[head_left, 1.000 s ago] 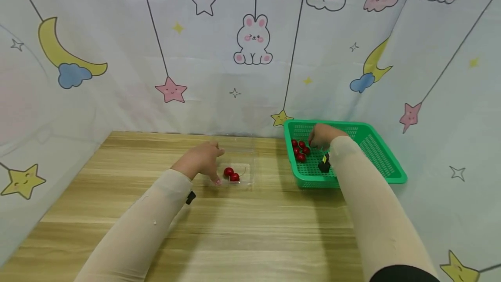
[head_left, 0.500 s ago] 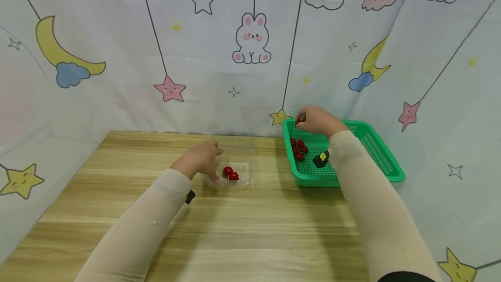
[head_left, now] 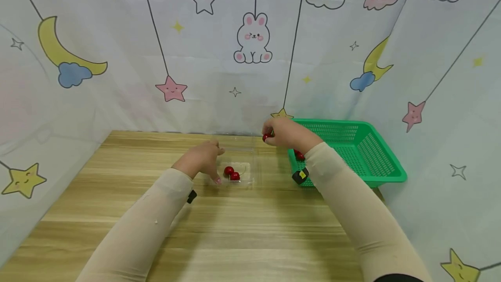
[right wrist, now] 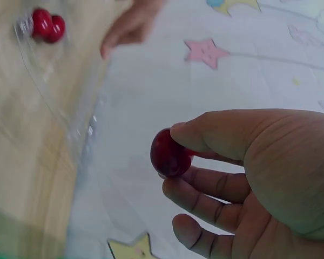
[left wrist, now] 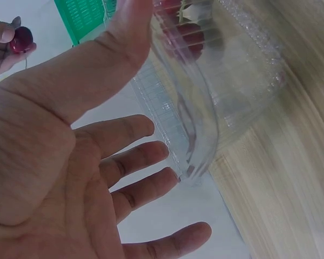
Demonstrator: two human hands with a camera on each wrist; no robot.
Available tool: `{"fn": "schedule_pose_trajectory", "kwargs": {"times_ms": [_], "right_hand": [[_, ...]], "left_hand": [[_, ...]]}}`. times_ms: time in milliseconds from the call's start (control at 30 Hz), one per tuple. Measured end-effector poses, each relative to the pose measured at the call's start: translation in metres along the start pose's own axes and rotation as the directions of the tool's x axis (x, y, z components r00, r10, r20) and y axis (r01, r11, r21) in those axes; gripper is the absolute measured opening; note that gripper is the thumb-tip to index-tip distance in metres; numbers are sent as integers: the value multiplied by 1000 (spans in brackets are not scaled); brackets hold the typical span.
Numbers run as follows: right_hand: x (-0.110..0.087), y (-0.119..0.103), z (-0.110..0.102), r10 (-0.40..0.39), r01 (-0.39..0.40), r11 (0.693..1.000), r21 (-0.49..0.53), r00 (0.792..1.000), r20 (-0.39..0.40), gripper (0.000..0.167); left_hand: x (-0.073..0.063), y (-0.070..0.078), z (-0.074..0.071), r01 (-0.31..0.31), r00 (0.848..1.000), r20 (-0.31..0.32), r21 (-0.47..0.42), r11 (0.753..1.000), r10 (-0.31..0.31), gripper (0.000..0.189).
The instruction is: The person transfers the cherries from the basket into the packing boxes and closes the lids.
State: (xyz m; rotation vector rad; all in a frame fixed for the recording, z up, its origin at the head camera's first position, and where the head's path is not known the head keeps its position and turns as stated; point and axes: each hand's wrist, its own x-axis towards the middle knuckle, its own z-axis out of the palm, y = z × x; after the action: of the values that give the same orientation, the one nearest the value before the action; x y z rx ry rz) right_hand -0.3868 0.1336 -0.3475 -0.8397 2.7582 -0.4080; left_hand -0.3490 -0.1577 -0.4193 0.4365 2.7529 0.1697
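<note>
The counter (head_left: 250, 229) runs back to the hanging cloth (head_left: 211, 58), with its left edge slanting away and a broad stretch of wood grain between that edge and the left hand (head_left: 198, 159). The clear plastic box (head_left: 244, 178) sits close to the back edge, and more wood lies in front of it toward the person. The green basket (head_left: 375, 156) stands near the back right corner, its right end appearing to reach past the counter's edge. Between box and basket is a narrow strip of wood; the right hand (head_left: 287, 133) hangs above the back of this strip, its wrist over the basket's left side. It pinches a cherry (head_left: 267, 137) between thumb and fingers, off to the right of the box and higher. The left hand is unclenched, grasping nothing, fingers spread, at the box's left side; whether its thumb presses the plastic is hard to tell. Two cherries (head_left: 232, 173) lie together in the box. From the head, more cherries (head_left: 299, 156) show at the basket's left side, partly hidden by the right arm. The left wrist view adds a thin stem dangling from the pinched cherry and beading along the box's plastic; the right wrist view shows the thumb set against that cherry's side.
</note>
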Motion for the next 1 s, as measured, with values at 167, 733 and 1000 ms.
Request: {"fn": "schedule_pose_trajectory", "kwargs": {"times_ms": [167, 733, 1000], "right_hand": [[11, -19, 30, -108, 111, 993, -37, 992, 71, 15], [37, -50, 96, -215, 236, 966, -105, 960, 179, 7], [46, -59, 104, -176, 194, 978, -73, 963, 204, 9]], "left_hand": [[0, 1, -2, -2, 1000, 0, 3, 1000, 2, 116], [-4, 4, -2, 5, 1000, 29, 21, 1000, -6, 115], [-3, 2, -3, 0, 1000, 11, 2, 1000, 0, 116]]}}
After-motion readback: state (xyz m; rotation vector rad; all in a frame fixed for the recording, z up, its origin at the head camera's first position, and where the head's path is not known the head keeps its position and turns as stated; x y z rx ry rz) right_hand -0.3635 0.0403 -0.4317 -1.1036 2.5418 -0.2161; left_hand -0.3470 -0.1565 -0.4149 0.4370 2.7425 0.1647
